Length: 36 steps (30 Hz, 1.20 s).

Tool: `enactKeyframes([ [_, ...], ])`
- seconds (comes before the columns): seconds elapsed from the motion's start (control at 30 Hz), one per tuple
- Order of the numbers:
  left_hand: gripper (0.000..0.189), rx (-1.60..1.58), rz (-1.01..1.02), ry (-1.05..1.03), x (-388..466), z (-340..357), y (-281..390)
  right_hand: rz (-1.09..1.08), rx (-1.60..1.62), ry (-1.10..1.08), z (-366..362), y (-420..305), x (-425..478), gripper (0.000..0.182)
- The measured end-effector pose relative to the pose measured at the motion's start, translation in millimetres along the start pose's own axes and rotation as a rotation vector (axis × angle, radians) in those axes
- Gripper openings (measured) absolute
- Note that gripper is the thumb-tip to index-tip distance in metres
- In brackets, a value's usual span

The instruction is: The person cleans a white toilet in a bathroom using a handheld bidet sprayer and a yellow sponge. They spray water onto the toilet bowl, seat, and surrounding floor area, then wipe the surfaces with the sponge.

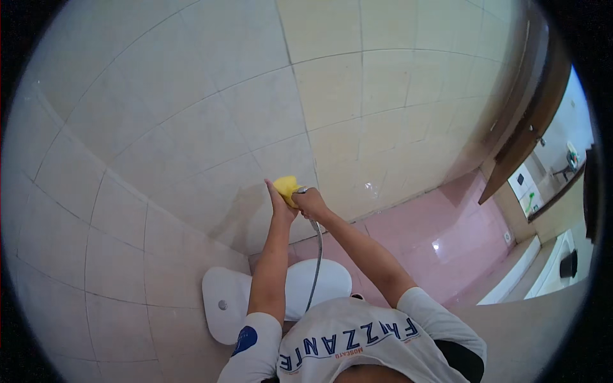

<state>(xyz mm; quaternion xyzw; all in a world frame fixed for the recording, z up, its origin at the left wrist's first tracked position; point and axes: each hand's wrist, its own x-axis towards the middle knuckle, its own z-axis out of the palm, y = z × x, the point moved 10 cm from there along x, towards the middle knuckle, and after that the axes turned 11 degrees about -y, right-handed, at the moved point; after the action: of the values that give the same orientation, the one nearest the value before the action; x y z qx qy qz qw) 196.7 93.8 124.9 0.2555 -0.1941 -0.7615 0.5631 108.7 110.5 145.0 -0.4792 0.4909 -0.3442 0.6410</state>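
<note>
Near the tiled wall (268, 119), my left hand (282, 203) has a yellow cloth or sponge (286, 186) against its palm, with the thumb or a finger sticking up beside it. Just right of it, touching or nearly touching the yellow thing, my right hand (311, 202) is closed around a handheld sprayer (300, 190). From the sprayer a metal hose (320, 244) runs down past a white toilet (330, 277) towards my body. Whether water is flowing cannot be told.
The toilet tank (221, 292) with its round button stands at the lower left. Pink floor tiles (407, 239) stretch to the right. A wooden door (531, 129) stands ajar at the far right. A white bathtub or basin edge (546, 273) with a dark container (568, 264) is at the lower right.
</note>
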Motion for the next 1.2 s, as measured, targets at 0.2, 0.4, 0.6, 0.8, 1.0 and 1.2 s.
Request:
enactKeyframes([
  [0.2,0.046,-0.049,0.034,0.096,2.9,-61.5,11.7,-0.025,-0.068,-0.041,25.2,-9.3,3.3,0.029],
  [0.4,0.024,0.071,0.116,0.078,15.8,-104.1,26.8,-0.055,-0.094,-0.119,50.4,-8.9,12.8,0.032],
  [0.6,0.023,0.343,0.314,0.29,10.7,-104.0,55.8,-0.032,-0.14,-0.225,68.2,-0.2,15.6,0.034],
  [0.8,0.038,0.244,0.333,0.536,-13.8,-138.8,85.2,-0.007,-0.033,-0.273,100.7,2.5,3.5,0.023],
  [1.0,0.042,0.244,0.463,0.729,-69.9,-142.6,115.2,0.021,-0.052,-0.379,131.8,-9.2,-10.7,0.018],
  [1.2,0.04,0.166,0.258,0.546,-137.2,-189.5,116.1,0.058,-0.059,-0.538,182.2,6.0,-13.8,0.018],
])
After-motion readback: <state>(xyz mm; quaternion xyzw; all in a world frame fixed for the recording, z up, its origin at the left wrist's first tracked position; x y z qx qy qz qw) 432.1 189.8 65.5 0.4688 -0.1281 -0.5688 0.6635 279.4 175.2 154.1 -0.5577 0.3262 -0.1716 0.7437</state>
